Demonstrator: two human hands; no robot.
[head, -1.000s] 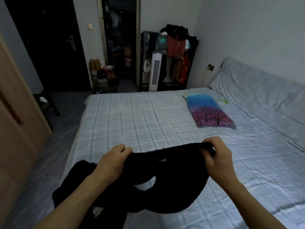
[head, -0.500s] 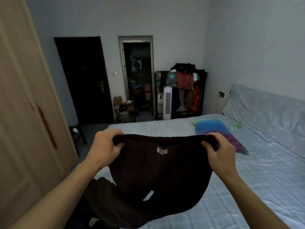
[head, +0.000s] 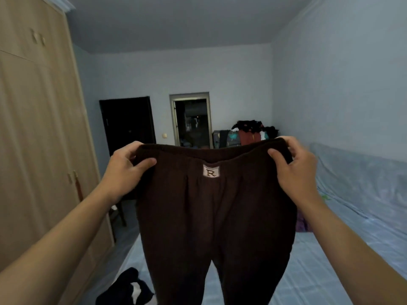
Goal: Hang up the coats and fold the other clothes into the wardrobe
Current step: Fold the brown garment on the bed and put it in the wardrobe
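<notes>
a person stands at the side of a bed and holds up a pair of dark brown trousers by the waistband, at chest height, in front of the camera. the two legs hang straight down over the bed's pale checked sheet. a small white label with the letter r sits just under the middle of the waistband.

the left hand pinches the left corner of the waistband: the thumb lies across the front of the cloth and the fingers curl over the top edge. the right hand grips the right corner the same way, thumb in front, fingers wrapped behind. both hands are closed on the cloth, and the band is stretched nearly flat between them.

this looks like the opening of a fold, with the trousers being shaken out and squared. to do it well, the waistband probably wants to stay level and taut, so that the legs fall even before one is laid on the other. the soft fabric will likely sag or twist if either corner slackens.

a tall beige wardrobe with closed doors stands along the left wall, near the person. another dark garment lies crumpled at the bed's near left edge. a clothes rack heaped with clothing stands at the far wall.
</notes>
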